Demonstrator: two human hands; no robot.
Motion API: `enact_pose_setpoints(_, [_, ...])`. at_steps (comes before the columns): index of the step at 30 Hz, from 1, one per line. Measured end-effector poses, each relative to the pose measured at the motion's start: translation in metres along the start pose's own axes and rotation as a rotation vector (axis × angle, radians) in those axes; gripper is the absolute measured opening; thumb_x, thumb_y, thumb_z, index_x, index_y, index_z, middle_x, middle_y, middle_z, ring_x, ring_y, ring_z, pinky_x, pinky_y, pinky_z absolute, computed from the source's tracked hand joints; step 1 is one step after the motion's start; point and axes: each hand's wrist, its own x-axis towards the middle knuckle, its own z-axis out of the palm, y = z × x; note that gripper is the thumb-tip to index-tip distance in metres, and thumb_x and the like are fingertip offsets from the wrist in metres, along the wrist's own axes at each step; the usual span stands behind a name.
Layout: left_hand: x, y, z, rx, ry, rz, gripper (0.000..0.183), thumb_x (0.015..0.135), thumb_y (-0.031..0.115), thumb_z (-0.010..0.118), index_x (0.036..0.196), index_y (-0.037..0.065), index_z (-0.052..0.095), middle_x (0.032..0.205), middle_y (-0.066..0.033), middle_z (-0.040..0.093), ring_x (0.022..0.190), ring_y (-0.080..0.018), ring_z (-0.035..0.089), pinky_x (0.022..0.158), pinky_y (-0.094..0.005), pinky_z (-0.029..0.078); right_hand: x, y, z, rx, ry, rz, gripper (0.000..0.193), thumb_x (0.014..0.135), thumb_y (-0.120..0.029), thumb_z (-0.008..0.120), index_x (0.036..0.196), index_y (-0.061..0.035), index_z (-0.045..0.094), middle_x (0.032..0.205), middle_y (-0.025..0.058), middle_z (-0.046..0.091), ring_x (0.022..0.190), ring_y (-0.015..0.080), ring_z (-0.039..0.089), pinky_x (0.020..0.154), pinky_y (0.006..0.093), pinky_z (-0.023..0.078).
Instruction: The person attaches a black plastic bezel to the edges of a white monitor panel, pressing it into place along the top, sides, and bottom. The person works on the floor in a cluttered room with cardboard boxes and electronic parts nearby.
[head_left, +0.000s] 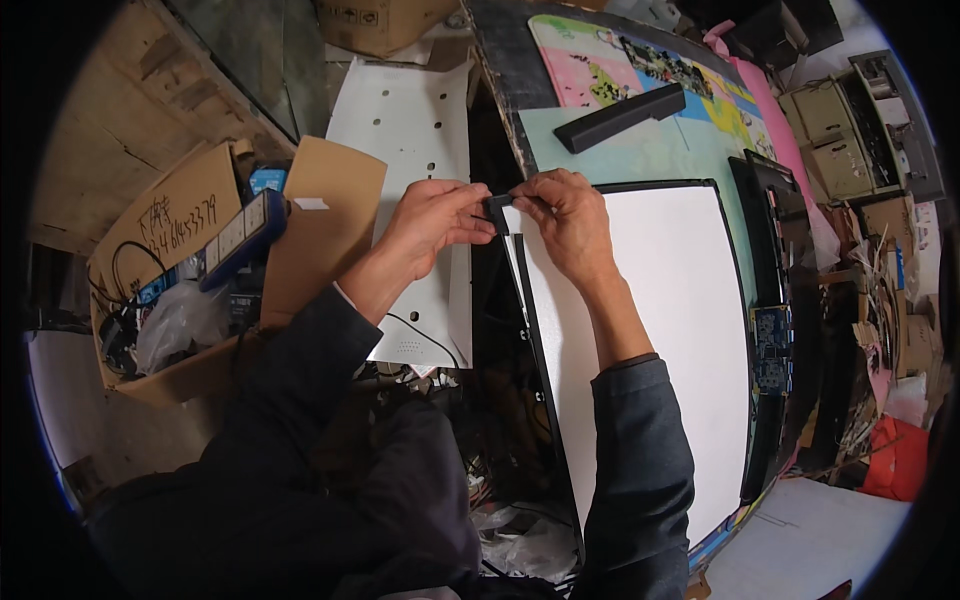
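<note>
A large white flat panel with a black frame lies on the table to the right, its near edge running down toward my lap. At its far left corner my left hand pinches the end of a black frame strip between thumb and fingers. From the other side my right hand grips the same corner, thumb and forefinger pressed together on the strip; its wrist crosses above the white panel. Beside the corner, a narrow gap shows between the white panel and its black left edge. The fingers partly hide the corner.
At left stands an open cardboard box with a blue device, plastic bags and cables. Behind my left hand lies a white metal sheet with holes. A black bar rests beyond the panel; a blue circuit board sits along its right side.
</note>
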Motion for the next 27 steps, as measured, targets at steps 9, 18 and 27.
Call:
enact_pose_setpoints(9, [-0.0042,0.0026,-0.0005,0.01,-0.008,0.005,0.028,0.095,0.02,0.066,0.105,-0.006,0.063,0.093,-0.0151,0.066,0.08,-0.0234,0.071,0.072,-0.0315,0.06,-0.0001,0.0032,-0.0003,0.064,-0.011,0.015,0.01,0.08,-0.007,0.074,0.09,-0.0087,0.075,0.092,0.0055,0.07,0.089,0.0278,0.063,0.078,0.0373,0.051])
enact_pose_setpoints(18, [-0.0015,0.0,-0.0014,0.026,-0.022,0.011,0.028,0.093,0.02,0.07,0.105,-0.005,0.064,0.091,-0.0135,0.067,0.082,-0.0228,0.071,0.075,-0.0322,0.06,0.0024,0.0044,-0.0009,0.089,-0.024,0.051,0.011,0.078,-0.007,0.076,0.088,-0.0076,0.076,0.09,0.007,0.07,0.088,0.0284,0.064,0.077,0.0379,0.052])
enact_pose_setpoints(27, [0.0019,-0.001,0.0034,0.083,0.005,0.044,0.024,0.089,0.013,0.074,0.103,-0.005,0.066,0.092,-0.0111,0.067,0.079,-0.0183,0.068,0.073,-0.0302,0.06,0.0032,0.0063,-0.0006,0.095,-0.048,0.047,0.011,0.078,-0.007,0.076,0.089,-0.0069,0.076,0.089,0.0084,0.07,0.088,0.0289,0.064,0.078,0.0382,0.052])
